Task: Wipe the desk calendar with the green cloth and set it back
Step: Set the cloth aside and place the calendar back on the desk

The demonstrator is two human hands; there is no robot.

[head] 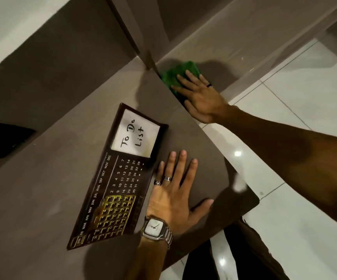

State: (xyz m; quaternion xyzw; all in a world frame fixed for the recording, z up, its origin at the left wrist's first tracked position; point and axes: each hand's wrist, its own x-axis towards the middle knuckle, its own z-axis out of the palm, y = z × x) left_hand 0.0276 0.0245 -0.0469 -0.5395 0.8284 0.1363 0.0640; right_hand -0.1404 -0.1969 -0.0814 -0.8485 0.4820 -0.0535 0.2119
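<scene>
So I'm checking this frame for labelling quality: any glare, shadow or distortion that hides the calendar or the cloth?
Head view: wide-angle bending curves the desk edges; dim warm light, with bright glare spots only on the floor tiles. The desk calendar stays readable, softer near its lower corner. The green cloth sits in shadow under the right hand; the left hand is sharp.

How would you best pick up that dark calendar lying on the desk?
The desk calendar lies flat, so probably pinch its long edge nearest the left hand, coming from that side. That edge is clear of the wall, and the white "To Do List" card stays untouched.
</scene>
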